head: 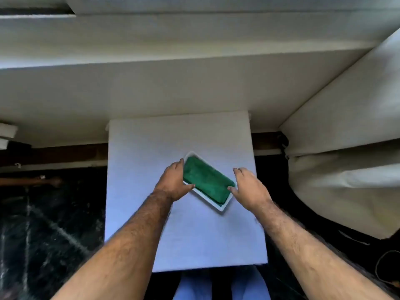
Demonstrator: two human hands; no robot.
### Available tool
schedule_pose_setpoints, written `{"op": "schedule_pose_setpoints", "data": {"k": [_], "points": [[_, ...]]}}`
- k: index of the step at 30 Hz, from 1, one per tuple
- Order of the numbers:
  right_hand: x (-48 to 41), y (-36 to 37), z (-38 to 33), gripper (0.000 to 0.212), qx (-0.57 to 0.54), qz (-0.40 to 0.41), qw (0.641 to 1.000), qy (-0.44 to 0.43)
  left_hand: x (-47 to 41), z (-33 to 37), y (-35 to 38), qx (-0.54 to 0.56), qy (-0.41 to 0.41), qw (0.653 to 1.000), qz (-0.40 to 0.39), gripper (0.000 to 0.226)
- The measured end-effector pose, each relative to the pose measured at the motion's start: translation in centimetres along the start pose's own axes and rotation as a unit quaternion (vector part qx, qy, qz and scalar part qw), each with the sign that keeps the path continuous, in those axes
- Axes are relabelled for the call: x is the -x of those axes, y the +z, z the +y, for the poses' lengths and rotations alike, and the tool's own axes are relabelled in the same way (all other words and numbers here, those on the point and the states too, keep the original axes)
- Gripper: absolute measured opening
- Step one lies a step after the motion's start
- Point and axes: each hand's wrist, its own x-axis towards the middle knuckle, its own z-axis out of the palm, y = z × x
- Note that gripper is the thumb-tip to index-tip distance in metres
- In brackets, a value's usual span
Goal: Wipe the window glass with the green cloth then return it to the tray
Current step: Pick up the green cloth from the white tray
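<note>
A folded green cloth (206, 182) lies in a small white rectangular tray (220, 207), which sits diagonally on a white table (186, 241). My left hand (173, 182) is at the tray's left end, fingers against the cloth's far corner and thumb by the near rim. On the tray's right side, my right hand (249, 187) has its thumb touching the cloth's end while its fingers stay spread and off the cloth. Neither hand is closed around the cloth. The window frame (194, 5) runs along the top edge; its glass is barely in view.
A wide white sill ledge (173, 46) juts out above the table. A cream curtain (346, 148) hangs at the right. Dark marbled floor (43, 224) lies on both sides of the table. My legs (220, 286) show below its near edge.
</note>
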Motion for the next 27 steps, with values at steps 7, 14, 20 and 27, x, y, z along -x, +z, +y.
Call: {"op": "schedule_pose_setpoints", "data": {"k": [7, 14, 20, 27], "points": [[-4.5, 3.3, 0.2, 0.038, 0.001, -0.013, 0.999, 0.043, -4.1, -0.3, 4.4, -0.032, -0.034, 0.999, 0.026, 0.068], [-6.1, 5.4, 0.9, 0.021, 0.013, 0.019, 0.998, 0.058, -6.7, -0.2, 5.5, -0.085, -0.081, 0.989, 0.085, 0.037], [-7.0, 5.7, 1.1, 0.032, -0.042, 0.032, 0.994, 0.092, -7.6, 0.0, 5.7, -0.023, -0.142, 0.986, 0.081, 0.036], [-6.1, 4.5, 0.8, 0.039, -0.132, -0.004, 0.982, 0.138, -5.9, -0.9, 5.6, 0.085, -0.123, 0.984, 0.098, 0.034]]}}
